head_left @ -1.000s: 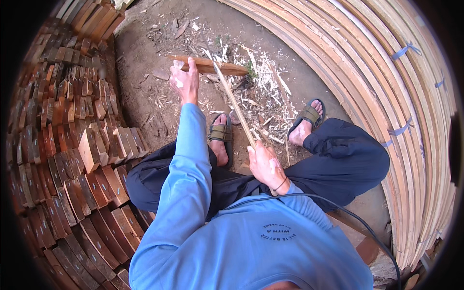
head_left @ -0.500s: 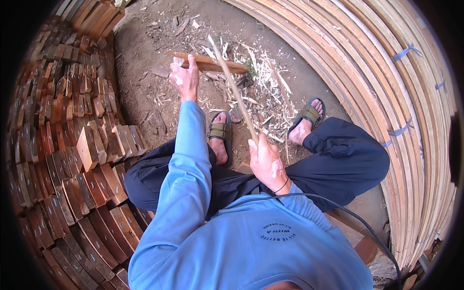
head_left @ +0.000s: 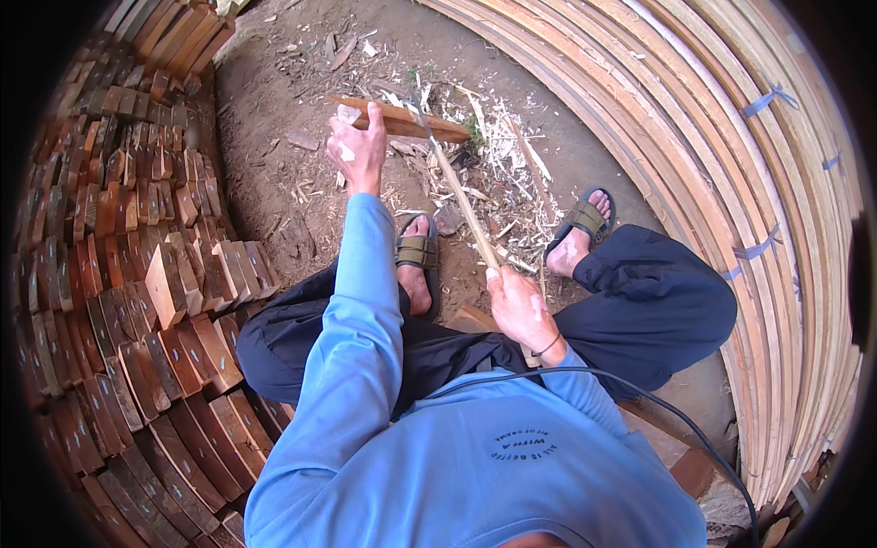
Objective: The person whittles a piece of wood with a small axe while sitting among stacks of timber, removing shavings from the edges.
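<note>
My left hand (head_left: 359,153) is closed on the left end of a short brown wooden board (head_left: 411,121), thumb raised along it. A pale, translucent scrap (head_left: 348,114) shows by its fingers; I cannot make out what it is. My right hand (head_left: 521,306) is wrapped round a long wooden-handled tool (head_left: 463,198), which slants up and left. The tool's narrow, greyish far end crosses in front of the board; its exact kind is unclear. Pale wood shavings (head_left: 516,151) lie around the board's right end.
Stacked wood blocks (head_left: 137,301) rise along the left. Long bundled planks (head_left: 713,164) with bluish ties curve along the right. My sandalled feet (head_left: 417,260) rest on dirt below the board. A black cable (head_left: 639,388) runs across my shirt.
My right hand has drawn back slightly down and right, and the tool's far end has lowered across the board. My left hand and the board's left end have shifted slightly right.
</note>
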Available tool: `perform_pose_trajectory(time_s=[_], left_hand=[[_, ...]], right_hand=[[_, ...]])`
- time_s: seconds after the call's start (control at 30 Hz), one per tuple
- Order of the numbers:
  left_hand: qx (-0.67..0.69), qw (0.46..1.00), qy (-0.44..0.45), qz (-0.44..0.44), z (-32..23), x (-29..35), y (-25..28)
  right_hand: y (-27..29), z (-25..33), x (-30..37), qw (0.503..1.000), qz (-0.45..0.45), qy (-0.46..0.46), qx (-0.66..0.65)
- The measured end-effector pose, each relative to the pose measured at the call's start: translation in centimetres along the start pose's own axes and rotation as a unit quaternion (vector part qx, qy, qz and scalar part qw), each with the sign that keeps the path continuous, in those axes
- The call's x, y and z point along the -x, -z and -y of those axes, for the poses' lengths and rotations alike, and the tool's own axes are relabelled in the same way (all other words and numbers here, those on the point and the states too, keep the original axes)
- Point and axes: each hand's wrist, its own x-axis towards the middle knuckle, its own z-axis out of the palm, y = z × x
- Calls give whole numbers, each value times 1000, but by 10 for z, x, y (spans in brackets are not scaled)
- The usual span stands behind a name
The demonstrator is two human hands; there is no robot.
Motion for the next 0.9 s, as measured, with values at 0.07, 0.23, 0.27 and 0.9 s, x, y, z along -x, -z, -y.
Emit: perform_pose_trajectory(time_s=[0.07, 0.23, 0.27, 0.9], left_hand=[[0, 1000, 14, 3, -5, -1, 1], [-10, 999, 21, -39, 30, -8, -3], [-19, 999, 29, -30, 31, -7, -4], [-9, 999, 37, -21, 20, -4, 1]], right_hand=[[12, 5, 5, 998, 26, -16, -59], [41, 43, 14, 981, -36, 33, -190], [35, 41, 8, 986, -59, 45, -150], [-37, -19, -23, 992, -85, 91, 6]])
